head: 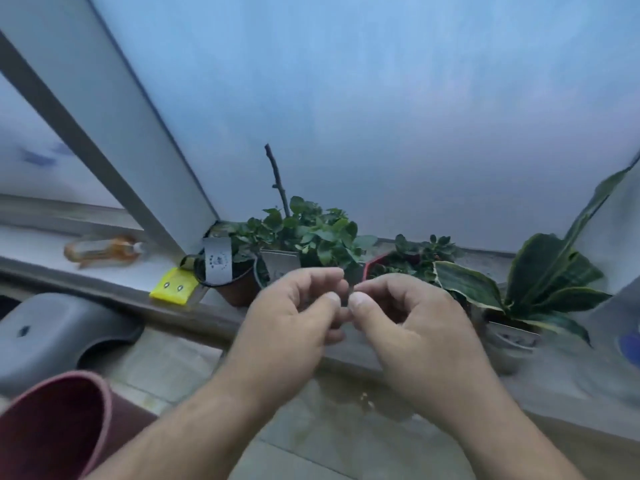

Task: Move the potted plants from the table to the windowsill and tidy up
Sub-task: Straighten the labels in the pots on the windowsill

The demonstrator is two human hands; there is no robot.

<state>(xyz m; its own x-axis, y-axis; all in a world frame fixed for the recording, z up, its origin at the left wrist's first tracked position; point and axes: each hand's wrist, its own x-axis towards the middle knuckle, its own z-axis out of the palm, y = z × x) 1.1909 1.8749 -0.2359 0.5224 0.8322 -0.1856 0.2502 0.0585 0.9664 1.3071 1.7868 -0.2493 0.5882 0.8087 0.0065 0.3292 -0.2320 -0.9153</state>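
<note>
Several potted plants stand in a row on the windowsill [194, 308]. From the left: a brown pot [235, 289] with a white label, a bushy green plant [311, 233] with a bare stick, a red pot [375, 266] with a small succulent, and a broad-leaved striped plant [540, 271] in a pale pot [509, 341]. My left hand [294, 317] and my right hand [408, 320] meet in front of the middle pots. Their thumbs and forefingers pinch a small grey label [352, 285] between them. The pot behind my hands is hidden.
A yellow packet [173, 289] lies at the sill's edge left of the pots. An orange bottle [104, 251] lies on its side further left. Below stand a grey stool [62, 334] and a dark red rolled mat [52, 427]. A blue thing [631, 344] shows at the right edge.
</note>
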